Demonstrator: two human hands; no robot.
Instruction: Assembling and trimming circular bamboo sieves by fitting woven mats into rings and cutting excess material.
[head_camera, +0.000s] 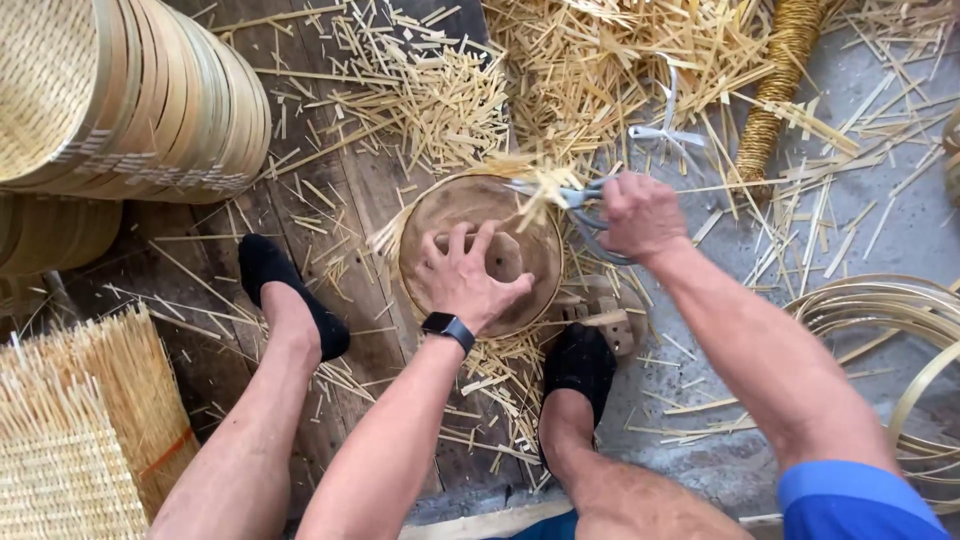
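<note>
While my left hand (468, 280) presses flat on the round wooden form (482, 250), fingers spread and two fingertips hooked into its central cut-outs, my right hand (640, 215) is clenched around the handles of the shears (575, 200). The blades bite at the form's upper right rim, where loose ends of the bamboo weave (535, 185) splay outward.

Handling, as I judge it: the form looks rigid and moderately heavy, a stable clamp. The weave beneath it is light, springy and brittle at the strip ends; it would likely splinter if pinched there. I would grip it through the form, palm down, or by the woven edge, never by the projecting ends.

Orientation: the form lies flat on the plank floor (340, 190) between my feet, its disc face up. Being round, it has no long axis. The shears do: handles to the right, tips pointing left along the rim.

Offcuts (440, 90) litter the floor above; stacked woven trays (150, 100) stand upper left.
</note>
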